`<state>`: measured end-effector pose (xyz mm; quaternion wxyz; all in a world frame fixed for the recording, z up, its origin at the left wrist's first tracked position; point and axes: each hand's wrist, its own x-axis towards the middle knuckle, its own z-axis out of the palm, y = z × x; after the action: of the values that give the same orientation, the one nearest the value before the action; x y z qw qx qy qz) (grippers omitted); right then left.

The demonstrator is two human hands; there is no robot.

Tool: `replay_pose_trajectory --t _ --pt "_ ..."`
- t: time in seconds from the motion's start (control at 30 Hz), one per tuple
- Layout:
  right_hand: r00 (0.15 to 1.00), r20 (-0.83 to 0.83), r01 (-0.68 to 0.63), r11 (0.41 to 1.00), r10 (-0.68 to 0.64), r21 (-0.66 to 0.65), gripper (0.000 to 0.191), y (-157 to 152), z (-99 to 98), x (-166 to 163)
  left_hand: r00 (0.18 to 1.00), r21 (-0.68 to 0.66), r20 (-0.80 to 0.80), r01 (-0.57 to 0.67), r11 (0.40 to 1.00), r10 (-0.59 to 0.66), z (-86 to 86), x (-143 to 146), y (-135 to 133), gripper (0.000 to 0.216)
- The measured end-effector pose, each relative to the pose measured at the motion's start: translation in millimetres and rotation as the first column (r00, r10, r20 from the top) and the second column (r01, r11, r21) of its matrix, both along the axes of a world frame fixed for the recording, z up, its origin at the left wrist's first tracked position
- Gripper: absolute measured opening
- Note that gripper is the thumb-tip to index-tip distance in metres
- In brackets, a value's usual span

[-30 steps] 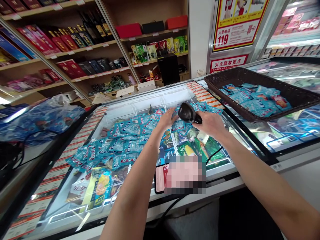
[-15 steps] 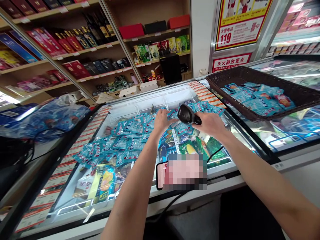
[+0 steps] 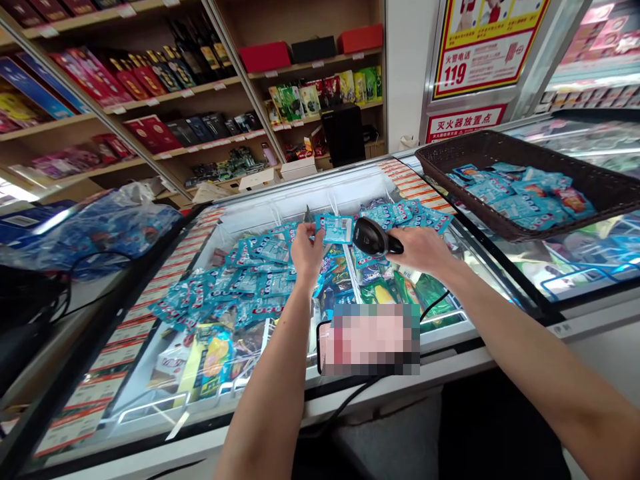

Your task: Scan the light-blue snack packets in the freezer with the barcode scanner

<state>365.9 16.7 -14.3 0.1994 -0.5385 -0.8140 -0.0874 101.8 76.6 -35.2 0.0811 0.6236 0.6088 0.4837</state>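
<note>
Between the thumb and fingers of my left hand (image 3: 307, 252) is a small blue packet (image 3: 335, 229), its printed label side facing up. My right hand (image 3: 419, 249) is wrapped around the handle of a black barcode scanner (image 3: 371, 237), whose head points left at the packet, close beside it. Below both hands, many similar blue packets (image 3: 245, 283) are spread over the glass top of a chest freezer (image 3: 295, 179). A phone (image 3: 325, 347), mostly blurred out, lies at the near edge, with the scanner's black cable (image 3: 434, 305) running past it.
A dark woven basket (image 3: 590, 160) holding several blue packets stands to the right on another freezer. At left lies a clear plastic bag (image 3: 120, 217) of blue packets. Shelves (image 3: 220, 87) with bottles and boxes stand behind, beside a wall sign (image 3: 480, 60).
My left hand has shifted slightly left, and the blue packet in it now shows flat beside the scanner. The scanner head has tilted a little downward.
</note>
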Motion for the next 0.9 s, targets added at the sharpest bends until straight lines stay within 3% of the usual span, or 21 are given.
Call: replay_pose_trajectory --t 0.73,0.8,0.9 --pt "1.0 -0.01 0.01 1.0 -0.01 -0.008 0.033 -1 2.4 0 0.994 0.043 -0.106 0.027 0.999 -0.022 8.1 13 -9 0.022" --pt "0.999 -0.017 0.033 0.999 -0.033 -0.016 0.033 0 3.3 0 0.994 0.041 -0.109 -0.001 0.999 0.006 8.0 9 -8 0.022" --pt "0.993 -0.049 0.108 0.994 -0.109 -0.013 0.033 2 4.4 2 0.981 0.043 -0.126 -0.143 0.989 0.147 8.4 0 -7 0.021"
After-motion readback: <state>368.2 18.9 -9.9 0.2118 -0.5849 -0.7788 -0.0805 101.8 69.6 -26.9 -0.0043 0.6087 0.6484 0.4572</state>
